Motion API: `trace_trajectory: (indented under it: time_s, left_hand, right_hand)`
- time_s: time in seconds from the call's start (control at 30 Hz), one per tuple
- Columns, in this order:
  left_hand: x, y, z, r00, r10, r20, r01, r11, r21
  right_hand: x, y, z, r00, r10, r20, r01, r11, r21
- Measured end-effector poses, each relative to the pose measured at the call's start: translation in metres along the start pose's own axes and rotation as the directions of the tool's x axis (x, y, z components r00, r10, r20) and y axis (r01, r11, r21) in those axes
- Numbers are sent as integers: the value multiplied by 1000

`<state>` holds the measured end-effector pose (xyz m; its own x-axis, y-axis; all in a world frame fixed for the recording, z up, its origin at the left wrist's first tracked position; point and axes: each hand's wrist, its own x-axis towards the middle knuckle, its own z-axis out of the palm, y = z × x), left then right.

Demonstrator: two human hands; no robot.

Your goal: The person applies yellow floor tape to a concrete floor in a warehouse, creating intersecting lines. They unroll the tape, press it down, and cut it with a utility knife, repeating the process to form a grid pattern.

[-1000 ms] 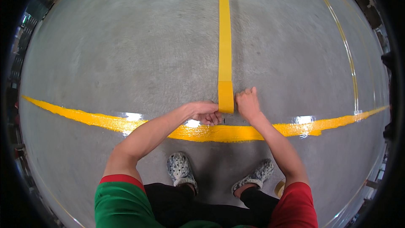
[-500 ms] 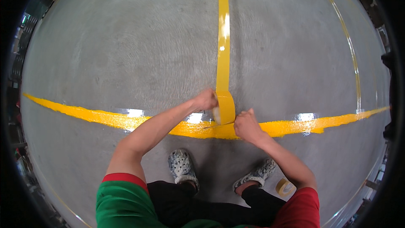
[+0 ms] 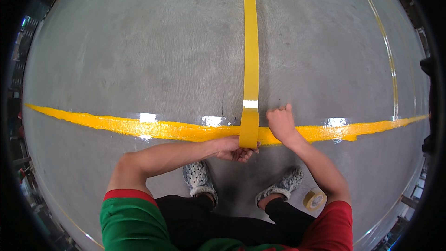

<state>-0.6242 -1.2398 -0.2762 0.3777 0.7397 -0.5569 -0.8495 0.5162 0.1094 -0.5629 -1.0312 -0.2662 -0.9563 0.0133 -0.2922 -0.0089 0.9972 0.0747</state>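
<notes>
A strip of yellow tape (image 3: 251,42) runs from the far edge down the middle toward me. At its near end is the tape roll (image 3: 249,128), over the painted yellow band on the floor (image 3: 181,132). My left hand (image 3: 231,149) grips the roll from its left and near side, with fingertips showing below it. Just right of the roll, apart from it, my right hand (image 3: 281,122) is closed with its fingers curled. Whatever it may hold is hidden.
A second tape roll (image 3: 315,199) sits on the floor by my right foot. My patterned clogs (image 3: 199,179) stand just behind the painted band. Another narrow yellow line (image 3: 384,42) crosses the grey floor at the right. Dark clutter lines the far left and right rims.
The left hand has brought the tape roll slightly toward me, and now reaches under its near side. My right hand has lifted away up and to the right.
</notes>
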Motion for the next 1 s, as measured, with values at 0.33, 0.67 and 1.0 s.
trace_trajectory:
  time_s: [0.33,0.67,1.0]
  left_hand:
    - [-10,-23,12,993,48,-105,-53,997,-50]
    - [-1,41,-9,967,216,-135,-156,922,355]
    - [14,42,-25,960,255,-113,-200,912,359]
  right_hand:
    - [-42,18,33,969,-237,-73,245,876,415]
    - [1,113,55,848,377,-372,-330,926,184]
    - [-16,-29,-8,968,245,-56,95,-152,984]
